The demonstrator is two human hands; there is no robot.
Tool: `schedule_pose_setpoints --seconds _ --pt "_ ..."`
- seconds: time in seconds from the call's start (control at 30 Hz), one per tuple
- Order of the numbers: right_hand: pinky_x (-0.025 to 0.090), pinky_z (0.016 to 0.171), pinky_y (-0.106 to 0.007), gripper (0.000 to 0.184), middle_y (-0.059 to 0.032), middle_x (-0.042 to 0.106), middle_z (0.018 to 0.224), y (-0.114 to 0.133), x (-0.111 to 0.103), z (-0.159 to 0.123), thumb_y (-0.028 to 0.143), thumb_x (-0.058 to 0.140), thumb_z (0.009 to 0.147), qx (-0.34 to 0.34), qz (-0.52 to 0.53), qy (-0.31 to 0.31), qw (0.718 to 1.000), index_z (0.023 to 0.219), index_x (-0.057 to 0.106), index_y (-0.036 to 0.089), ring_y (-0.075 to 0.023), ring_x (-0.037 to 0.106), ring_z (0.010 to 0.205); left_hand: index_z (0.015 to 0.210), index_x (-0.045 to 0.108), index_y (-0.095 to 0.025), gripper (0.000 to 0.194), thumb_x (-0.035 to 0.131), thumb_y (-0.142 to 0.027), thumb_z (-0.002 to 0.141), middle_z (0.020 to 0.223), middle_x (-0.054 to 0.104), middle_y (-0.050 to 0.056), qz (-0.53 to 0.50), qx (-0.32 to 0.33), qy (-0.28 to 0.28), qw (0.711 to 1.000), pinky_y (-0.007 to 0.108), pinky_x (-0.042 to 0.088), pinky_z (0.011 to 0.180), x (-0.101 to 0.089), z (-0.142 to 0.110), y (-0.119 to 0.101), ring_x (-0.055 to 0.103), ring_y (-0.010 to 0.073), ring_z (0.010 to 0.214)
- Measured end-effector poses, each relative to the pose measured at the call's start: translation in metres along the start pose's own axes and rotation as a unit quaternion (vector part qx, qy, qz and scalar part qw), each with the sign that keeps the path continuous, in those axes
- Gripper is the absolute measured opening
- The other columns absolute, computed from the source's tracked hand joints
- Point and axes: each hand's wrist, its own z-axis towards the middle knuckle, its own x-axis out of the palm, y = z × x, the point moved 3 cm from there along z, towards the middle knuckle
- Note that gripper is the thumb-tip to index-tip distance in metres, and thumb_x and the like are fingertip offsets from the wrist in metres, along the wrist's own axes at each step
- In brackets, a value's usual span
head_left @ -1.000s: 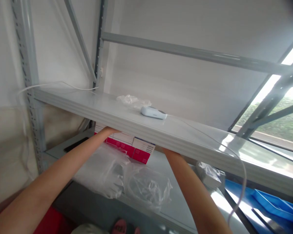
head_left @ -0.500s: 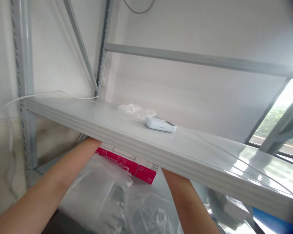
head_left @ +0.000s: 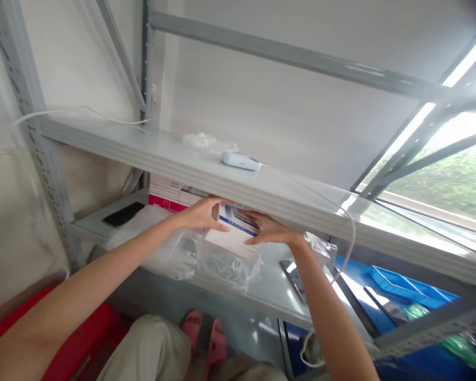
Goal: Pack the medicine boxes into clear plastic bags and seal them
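A white box with a blue stripe and printed lines sits between the person's two hands, above the lower shelf; whether it touches that shelf cannot be made out. The left hand is curved around the box's left end, thumb on its near side, and the right hand grips its right end, so both are closed on it. Just below the box lies a clear plastic bag, with another plastic bag to its left. Left of the box and farther back stand red-and-white boxes, and beyond them a flat black object. Right of the box are a silvery wrapped item and, farther out, a blue tray. Above the box runs the upper shelf, carrying a pale handheld device and crumpled clear plastic.
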Motion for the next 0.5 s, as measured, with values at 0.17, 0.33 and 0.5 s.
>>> schedule_pose_setpoints --seconds 0.17,0.33,0.5 --pt "0.035 0.108 -0.041 0.09 -0.0138 0.049 0.137 -0.011 0.03 -0.062 0.031 0.081 0.058 0.031 0.035 -0.036 0.998 0.137 0.043 0.015 -0.0291 0.047 0.123 0.123 0.056 -0.019 0.073 0.084 -0.033 0.057 0.12 0.053 0.011 0.034 0.065 -0.023 0.997 0.037 0.039 0.103 0.059 -0.016 -0.032 0.049 0.0259 0.117" --pt "0.039 0.103 -0.038 0.091 -0.0141 0.053 0.129 -0.034 0.054 -0.077 0.025 0.081 0.053 0.033 0.019 -0.114 0.993 0.134 0.04 0.013 -0.0257 0.052 0.116 0.123 0.055 -0.02 0.071 0.083 -0.024 0.058 0.124 0.047 0.01 0.071 0.09 -0.002 0.993 0.038 0.037 0.105 0.083 -0.025 -0.035 0.045 0.0274 0.121" --pt "0.04 0.1 -0.037 0.091 -0.0133 0.052 0.129 -0.057 0.073 -0.06 0.024 0.083 0.052 0.022 0.005 -0.076 0.997 0.131 0.04 0.015 -0.0241 0.052 0.115 0.123 0.054 -0.02 0.071 0.082 -0.023 0.058 0.121 0.047 0.01 0.06 0.077 0.002 0.995 0.035 0.037 0.105 0.099 -0.028 -0.006 0.047 0.025 0.118"
